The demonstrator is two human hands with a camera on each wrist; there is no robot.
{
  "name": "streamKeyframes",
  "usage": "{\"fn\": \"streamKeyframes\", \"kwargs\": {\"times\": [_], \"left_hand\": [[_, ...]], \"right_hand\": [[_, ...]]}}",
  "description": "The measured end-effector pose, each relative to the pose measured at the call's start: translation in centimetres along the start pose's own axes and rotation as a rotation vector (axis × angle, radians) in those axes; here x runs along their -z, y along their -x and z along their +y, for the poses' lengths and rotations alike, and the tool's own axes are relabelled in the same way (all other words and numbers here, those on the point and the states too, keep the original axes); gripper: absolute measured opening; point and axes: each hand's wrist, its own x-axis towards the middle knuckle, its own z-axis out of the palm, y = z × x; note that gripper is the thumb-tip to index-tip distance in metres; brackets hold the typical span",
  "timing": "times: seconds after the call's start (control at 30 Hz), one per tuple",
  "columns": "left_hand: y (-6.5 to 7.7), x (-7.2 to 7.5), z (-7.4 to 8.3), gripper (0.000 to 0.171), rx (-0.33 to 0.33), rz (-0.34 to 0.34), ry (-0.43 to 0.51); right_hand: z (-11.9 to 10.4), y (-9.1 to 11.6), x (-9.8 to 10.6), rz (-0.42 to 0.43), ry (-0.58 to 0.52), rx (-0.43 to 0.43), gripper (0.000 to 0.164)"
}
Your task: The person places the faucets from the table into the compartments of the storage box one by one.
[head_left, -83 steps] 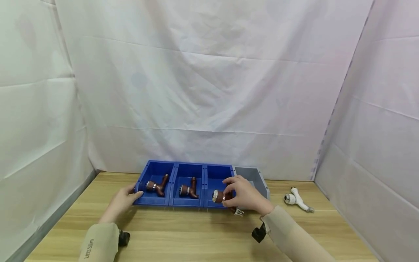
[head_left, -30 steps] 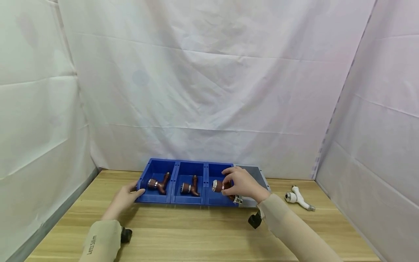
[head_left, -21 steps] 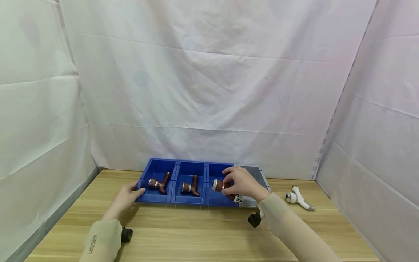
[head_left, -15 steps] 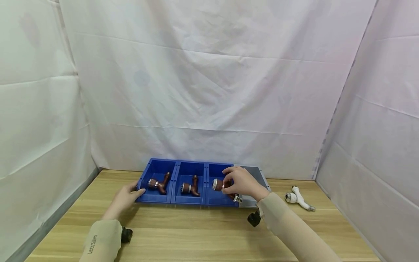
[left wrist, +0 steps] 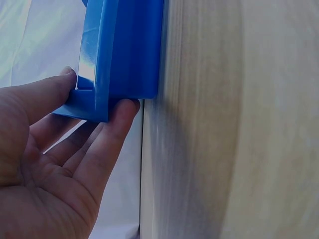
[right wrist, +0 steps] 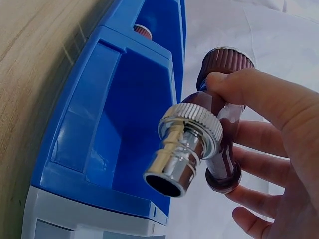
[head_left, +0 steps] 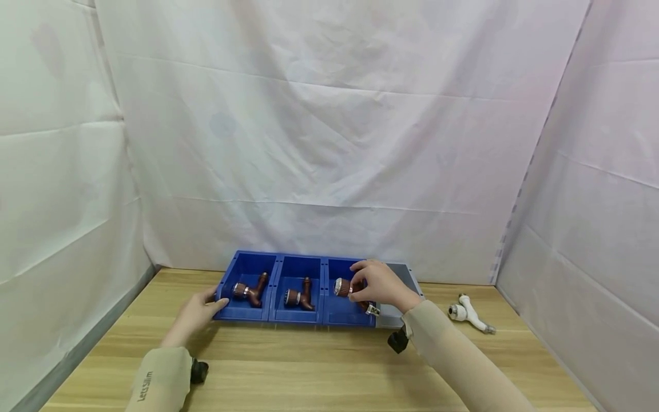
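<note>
My right hand (head_left: 380, 286) grips a brown faucet (right wrist: 222, 124) by its body, over the third blue bin (right wrist: 75, 134). The faucet has a ribbed brown knob with a silver rim, and a chrome hose connector (right wrist: 182, 149) on its spout. In the right wrist view the connector points toward the camera, with the thumb just behind the knob. At the row's left end, my left hand (head_left: 197, 312) holds the rim of the first blue bin (left wrist: 102, 59), thumb on top and fingers beneath. Similar brown faucets lie in the first bin, the left faucet (head_left: 252, 290), and the second, the middle faucet (head_left: 300, 296).
A grey bin (head_left: 388, 319) adjoins the blue ones on the right, partly hidden by the right hand. Further right, a white faucet (head_left: 468, 313) lies on the wooden table (head_left: 288, 366). White cloth (head_left: 309, 143) hangs behind and at both sides.
My right hand has carried the brown faucet slightly up and away from me, from across the third bin's front edge to over the bin. My left hand keeps its hold on the rim.
</note>
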Motion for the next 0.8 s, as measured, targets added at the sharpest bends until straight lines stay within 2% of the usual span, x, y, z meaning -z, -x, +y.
{"fn": "streamKeyframes", "kwargs": {"times": [0.8], "left_hand": [[-0.09, -0.07, -0.06, 0.057, 0.012, 0.001, 0.006]], "right_hand": [[0.66, -0.81, -0.41, -0.021, -0.032, -0.054, 0.015]]}}
